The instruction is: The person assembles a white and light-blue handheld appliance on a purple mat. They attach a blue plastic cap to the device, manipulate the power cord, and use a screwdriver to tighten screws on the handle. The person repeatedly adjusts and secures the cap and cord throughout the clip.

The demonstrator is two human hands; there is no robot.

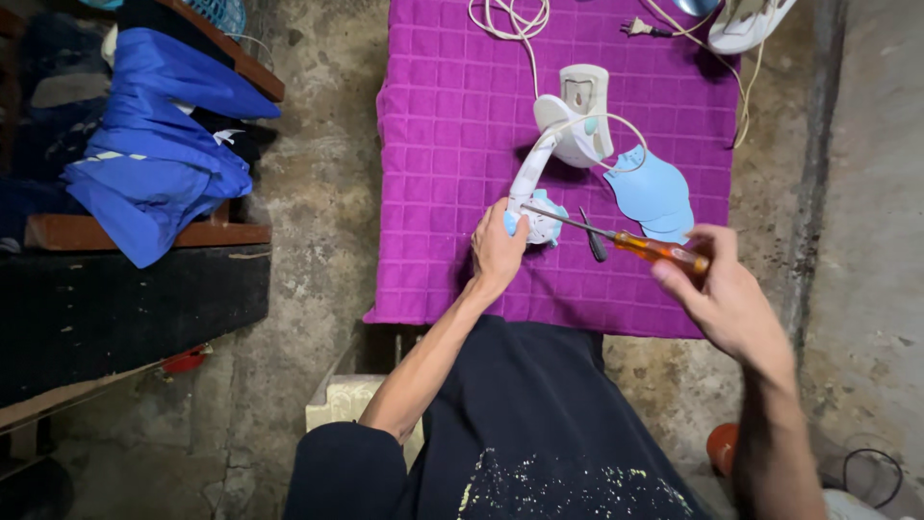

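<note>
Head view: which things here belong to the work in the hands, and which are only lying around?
In use: left hand on white appliance; right hand holding orange screwdriver; blue cover.

Lying about: black tool, plug, blue jacket, purple cloth.

Stained concrete floor (318, 193), purple quilted cloth (443, 144), dark wooden shelf (135, 236)

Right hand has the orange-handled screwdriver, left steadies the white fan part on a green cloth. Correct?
Not quite: the cloth is purple, not green, as the head view shows. The rest holds: the right hand grips the orange-handled screwdriver, and the left hand steadies the white fan part.
</note>
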